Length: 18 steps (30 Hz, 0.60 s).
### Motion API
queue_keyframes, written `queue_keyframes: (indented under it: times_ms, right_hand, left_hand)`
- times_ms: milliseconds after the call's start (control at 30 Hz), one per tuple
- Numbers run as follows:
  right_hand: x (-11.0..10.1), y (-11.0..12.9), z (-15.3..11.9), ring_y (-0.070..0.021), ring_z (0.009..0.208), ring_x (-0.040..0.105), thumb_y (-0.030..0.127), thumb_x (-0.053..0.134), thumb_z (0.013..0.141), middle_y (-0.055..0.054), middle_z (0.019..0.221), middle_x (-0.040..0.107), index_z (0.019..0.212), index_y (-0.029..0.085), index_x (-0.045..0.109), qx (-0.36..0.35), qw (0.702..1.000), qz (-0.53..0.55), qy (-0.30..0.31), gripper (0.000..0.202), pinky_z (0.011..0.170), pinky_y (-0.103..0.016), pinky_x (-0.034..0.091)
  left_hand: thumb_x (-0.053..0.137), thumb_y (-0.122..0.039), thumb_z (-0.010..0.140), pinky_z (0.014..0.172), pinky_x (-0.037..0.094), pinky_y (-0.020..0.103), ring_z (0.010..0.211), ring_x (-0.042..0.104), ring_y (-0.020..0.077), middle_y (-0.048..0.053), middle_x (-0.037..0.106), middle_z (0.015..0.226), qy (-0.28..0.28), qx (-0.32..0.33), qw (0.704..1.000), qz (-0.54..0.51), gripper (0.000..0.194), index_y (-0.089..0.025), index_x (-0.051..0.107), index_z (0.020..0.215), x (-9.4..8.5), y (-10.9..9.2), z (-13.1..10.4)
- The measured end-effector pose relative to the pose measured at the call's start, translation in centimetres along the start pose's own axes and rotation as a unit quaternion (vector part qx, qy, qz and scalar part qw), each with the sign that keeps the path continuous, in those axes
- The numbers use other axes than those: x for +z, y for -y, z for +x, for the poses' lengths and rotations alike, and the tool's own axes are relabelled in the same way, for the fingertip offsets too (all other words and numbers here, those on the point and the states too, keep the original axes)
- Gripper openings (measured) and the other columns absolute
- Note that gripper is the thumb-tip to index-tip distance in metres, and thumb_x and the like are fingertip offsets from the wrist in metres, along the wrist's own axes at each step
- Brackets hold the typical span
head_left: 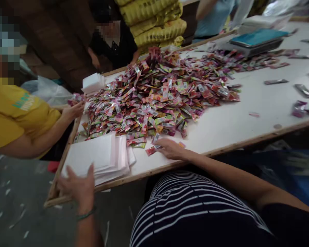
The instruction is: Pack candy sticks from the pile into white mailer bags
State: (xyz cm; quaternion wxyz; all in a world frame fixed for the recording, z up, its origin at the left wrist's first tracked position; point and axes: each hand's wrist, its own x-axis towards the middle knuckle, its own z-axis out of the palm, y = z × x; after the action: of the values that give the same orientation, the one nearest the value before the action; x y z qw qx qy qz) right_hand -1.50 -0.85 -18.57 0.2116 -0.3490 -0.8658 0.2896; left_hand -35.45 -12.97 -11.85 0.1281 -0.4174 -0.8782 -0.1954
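Note:
A wide heap of small shiny packets [154, 99] in pink, red, purple and green covers the middle of the white table. My right hand [170, 149] is closed at the heap's near edge, its fingertips pinching a small packet [151, 150]. To its left lies a stack of flat white bags [90, 152] with a translucent look, at the table's near left corner. Over the front edge of that stack is my left hand [78, 185], slightly blurred, with fingers spread and nothing in them; whether it touches the bags I cannot tell.
A person in a yellow shirt [20, 116] works at the left end, and another in black [115, 44] across the table. A blue-topped scale [259, 37] and a smaller white stack [92, 82] stand on it. Yellow sacks [154, 20] rise behind. A wooden rim [170, 166] borders the table.

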Motion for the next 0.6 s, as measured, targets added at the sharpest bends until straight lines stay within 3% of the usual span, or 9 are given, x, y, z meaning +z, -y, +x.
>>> queue_keyframes:
  times_ms: [33, 67, 167, 233, 300, 433, 500, 600]
  right_hand:
    - [-0.8, -0.8, -0.6, -0.0227, 0.111, 0.059, 0.022, 0.054, 0.091, -0.013, 0.12, 0.066, 0.124, 0.016, 0.061, 0.008, 1.0, -0.02, -0.008, 0.034, 0.098, -0.039, 0.044]
    - [-1.2, -1.1, -0.8, -0.0227, 0.108, 0.059, 0.022, 0.054, 0.091, -0.013, 0.117, 0.067, 0.122, 0.015, 0.062, 0.006, 0.999, -0.038, -0.012, 0.033, 0.097, -0.039, 0.044]
    - [-0.3, 0.2, 1.1, -0.0244, 0.114, 0.055, 0.028, 0.052, 0.094, -0.015, 0.121, 0.064, 0.128, 0.014, 0.058, -0.053, 0.995, -0.087, -0.002, 0.037, 0.098, -0.039, 0.042]
    - [1.2, 1.7, 3.4, -0.0285, 0.124, 0.047, 0.037, 0.056, 0.092, -0.017, 0.135, 0.055, 0.137, 0.016, 0.05, -0.079, 0.989, -0.125, 0.016, 0.05, 0.099, -0.043, 0.039]
    - [2.7, 2.6, 5.6, -0.031, 0.125, 0.045, 0.04, 0.058, 0.09, -0.018, 0.141, 0.048, 0.141, 0.019, 0.045, -0.078, 0.983, -0.161, 0.042, 0.057, 0.097, -0.045, 0.039]
    - [3.6, 1.8, 7.7, -0.0273, 0.109, 0.056, 0.018, 0.053, 0.09, -0.017, 0.116, 0.065, 0.123, 0.013, 0.059, -0.044, 0.977, -0.201, 0.062, 0.034, 0.092, -0.04, 0.039]
    - [2.6, 0.8, 7.6, -0.0261, 0.103, 0.059, 0.013, 0.055, 0.086, -0.015, 0.107, 0.069, 0.114, 0.012, 0.064, -0.025, 0.981, -0.185, 0.055, 0.03, 0.089, -0.037, 0.039]
    - [-0.3, -0.3, 6.4, -0.0203, 0.088, 0.063, 0.014, 0.052, 0.087, -0.008, 0.1, 0.072, 0.117, 0.016, 0.065, 0.029, 0.995, -0.086, 0.03, 0.033, 0.079, -0.029, 0.042]
  left_hand:
    - [0.051, -0.069, 0.078, 0.111, 0.02, 0.062, 0.142, 0.022, 0.0442, 0.031, 0.026, 0.151, -0.02, 0.035, 0.999, 0.001, 0.093, -0.006, 0.034, 0.145, 0.3, -1.9, -1.0]
    - [0.058, -0.067, 0.076, 0.112, 0.021, 0.06, 0.143, 0.02, 0.0419, 0.026, 0.027, 0.153, 0.001, 0.089, 0.996, 0.005, 0.089, -0.012, 0.04, 0.144, 0.8, -3.7, -2.0]
    - [0.069, -0.067, 0.067, 0.111, 0.021, 0.062, 0.144, 0.016, 0.0441, 0.022, 0.025, 0.157, 0.111, 0.184, 0.976, 0.046, 0.095, -0.021, 0.041, 0.145, 3.1, -8.1, -4.3]
    - [0.065, -0.067, 0.071, 0.109, 0.019, 0.068, 0.144, 0.016, 0.0471, 0.022, 0.021, 0.158, 0.173, 0.211, 0.959, 0.074, 0.091, -0.023, 0.039, 0.146, 4.5, -9.3, -5.1]
    - [0.056, -0.059, 0.083, 0.108, 0.017, 0.07, 0.144, 0.016, 0.0468, 0.021, 0.019, 0.159, 0.186, 0.205, 0.956, 0.099, 0.072, -0.025, 0.041, 0.146, 5.4, -9.2, -5.1]
    - [0.043, -0.047, 0.093, 0.108, 0.017, 0.069, 0.144, 0.017, 0.0442, 0.019, 0.023, 0.158, 0.159, 0.153, 0.968, 0.122, 0.054, -0.025, 0.046, 0.142, 5.5, -7.1, -3.4]
    - [0.044, -0.047, 0.093, 0.108, 0.017, 0.069, 0.144, 0.016, 0.0442, 0.019, 0.022, 0.159, 0.167, 0.134, 0.969, 0.122, 0.054, -0.025, 0.047, 0.142, 5.2, -5.9, -2.3]
    - [0.051, -0.045, 0.089, 0.108, 0.019, 0.069, 0.144, 0.018, 0.0446, 0.02, 0.022, 0.158, 0.196, 0.122, 0.968, 0.101, 0.057, -0.024, 0.046, 0.142, 4.4, -5.2, -1.2]
